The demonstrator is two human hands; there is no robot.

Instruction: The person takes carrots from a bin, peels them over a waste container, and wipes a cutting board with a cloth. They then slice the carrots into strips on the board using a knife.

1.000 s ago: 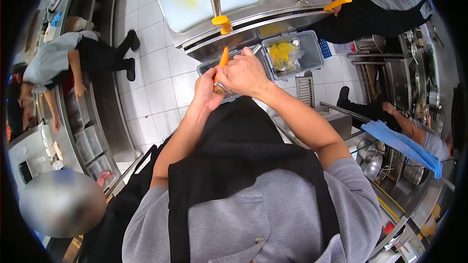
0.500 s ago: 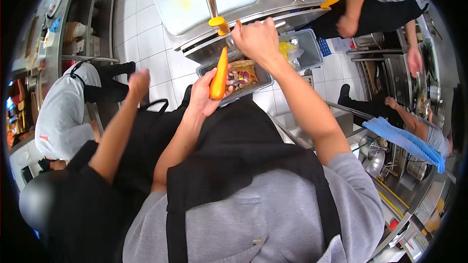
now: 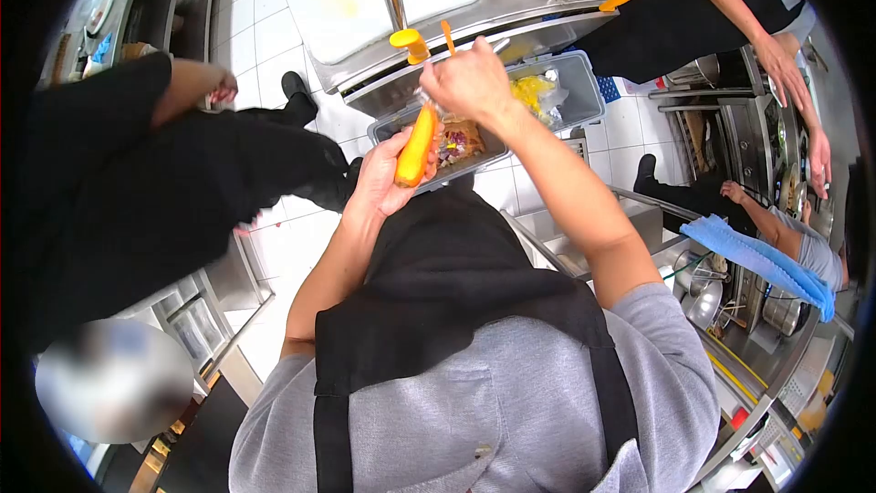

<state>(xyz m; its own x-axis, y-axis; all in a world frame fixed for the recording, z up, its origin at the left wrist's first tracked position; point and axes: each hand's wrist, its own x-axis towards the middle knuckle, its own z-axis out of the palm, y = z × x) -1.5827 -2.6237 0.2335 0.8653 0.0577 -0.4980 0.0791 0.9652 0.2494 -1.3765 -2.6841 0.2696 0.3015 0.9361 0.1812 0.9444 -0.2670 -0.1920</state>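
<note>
Left hand holds carrot over bin; right hand just above.

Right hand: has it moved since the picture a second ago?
Yes. The right hand has gone away from the body, from beside the left hand to the carrot's far tip, across the grey bin toward the steel counter edge.

Lighting was bright, even and overhead. Glare showed on the steel counter beyond the right hand. Fisheye distortion bent the edges; corners were black. Focus stayed sharp centrally.
</note>
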